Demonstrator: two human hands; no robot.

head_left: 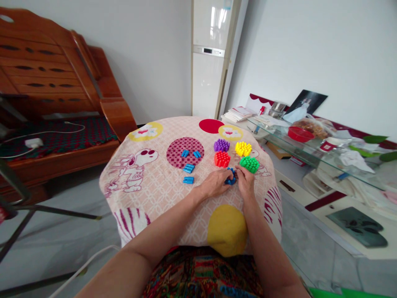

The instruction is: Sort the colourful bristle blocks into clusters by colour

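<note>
Blue cluster (230, 177) is located on the worktop (161, 194), between the two hands, and is partly covered by their fingers. The grip of the left hand (217, 182) is curled over its near left side; the grip of the right hand (246, 180) is brought in from the right, with fingertips drawn close together at its edge. Whether any single piece is pinched by either grip cannot be told, as the contact points are hidden.

Just beyond the hands, a red cluster (222, 159) and a green cluster (249, 164) are placed, backed by a purple cluster (221, 145) and a yellow cluster (243, 149). To the left, well apart, four small blue groups (188, 180) are laid flat.

The step in hand is judged to be two-handed finger work on the blue cluster. For the next move, a fine fingertip hold on the blue pieces is judged to be required, with the nearby green and red clusters left undisturbed.
</note>
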